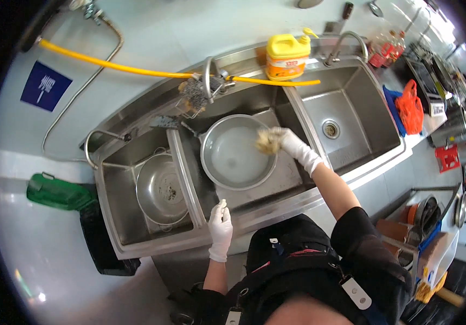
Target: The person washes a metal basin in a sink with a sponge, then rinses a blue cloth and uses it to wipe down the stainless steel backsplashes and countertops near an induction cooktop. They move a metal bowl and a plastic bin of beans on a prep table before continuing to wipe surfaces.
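My right hand (289, 142), in a white glove, is shut on a yellowish scrubber (268, 141) at the right rim of a large round metal basin (239, 152). Cloudy liquid seems to lie in the basin, which rests in the middle sink (253, 199) of a stainless steel unit. Also gloved in white, my left hand (221, 223) hovers near the front edge of the unit, below and left of the basin. Its fingers are close together, and whether anything small is between them cannot be told. The scrubber is blurred.
A metal pot (163, 191) with dark bits stands in the left sink. Grey scouring pads (198, 92) sit in a wire holder by a tap. A yellow hose (135, 70) crosses behind the sinks, near a yellow detergent jug (287, 57). The right sink (344, 118) has a drain.
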`<control>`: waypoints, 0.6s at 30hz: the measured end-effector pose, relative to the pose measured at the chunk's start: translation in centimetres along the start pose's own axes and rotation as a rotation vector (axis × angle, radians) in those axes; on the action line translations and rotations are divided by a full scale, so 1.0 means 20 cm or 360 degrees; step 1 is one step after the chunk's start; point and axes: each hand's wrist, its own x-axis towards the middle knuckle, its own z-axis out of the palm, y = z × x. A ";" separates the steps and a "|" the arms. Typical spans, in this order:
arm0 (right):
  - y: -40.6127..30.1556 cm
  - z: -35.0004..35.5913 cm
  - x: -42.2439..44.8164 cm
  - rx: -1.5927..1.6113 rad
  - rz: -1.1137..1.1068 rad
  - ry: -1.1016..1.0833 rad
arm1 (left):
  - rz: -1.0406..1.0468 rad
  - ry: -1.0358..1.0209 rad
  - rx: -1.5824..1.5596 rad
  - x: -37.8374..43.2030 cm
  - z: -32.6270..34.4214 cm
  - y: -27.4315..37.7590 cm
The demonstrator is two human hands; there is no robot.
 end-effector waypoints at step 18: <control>-0.60 0.33 0.84 -0.1736 -0.1188 0.0597 | -0.0754 0.0192 -0.0290 -0.18 -0.09 -0.12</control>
